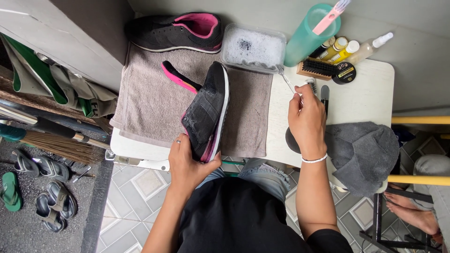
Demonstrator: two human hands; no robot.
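Fingers of the left hand [187, 161] are curled around the heel end of a black shoe [206, 112], thumb on the near side by the pink-edged sole, a ring showing on one finger. The hand is closed in a firm grasp and props the shoe on its side, toe pointing away, on a grey-brown towel [150, 103] spread over a white table [365, 93]. The left forearm rises from the lower edge of the view, wrist nearly straight.

The right hand [307, 119] is closed in a pinch: thumb and fingertips hold the thin clear handle of a small brush [287, 80], whose far end reaches the corner of a clear tub [253, 47] full of suds. The back of this hand faces the camera, the wrist wears a white bead bracelet [314, 159], and the forearm runs almost straight up from the person's lap. The two hands are well apart, with the towel's right edge between them.

A pink insole [178, 77] lies on the towel just beside the held shoe. A second shoe [176, 32], black with pink lining, sits at the towel's far edge. Right of the tub stand a green cup [307, 37] with a pink brush in it, small bottles [344, 49], a wooden brush [316, 68] and a round tin [344, 72]. A grey cloth [363, 154] hangs over the table's near right corner, just beside the right wrist.
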